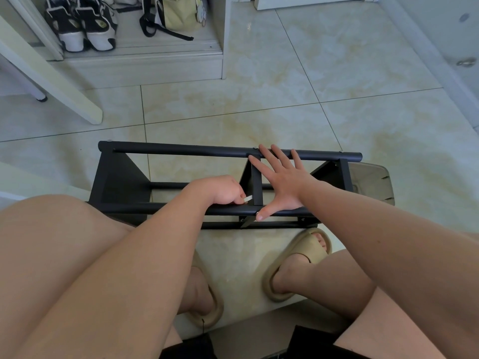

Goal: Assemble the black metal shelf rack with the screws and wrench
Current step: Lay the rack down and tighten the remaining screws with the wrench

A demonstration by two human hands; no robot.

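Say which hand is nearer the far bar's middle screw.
Right hand: fingers lie beside the small silver screw. Left hand pinches a silver wrench at the near black bar.

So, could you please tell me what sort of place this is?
Probably a home entryway: a glossy tiled floor, with sneakers and a bag stowed in a low white cabinet.

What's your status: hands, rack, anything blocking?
Left hand pinching wrench at centre brace. Right hand flat across rack. No obstruction seen.
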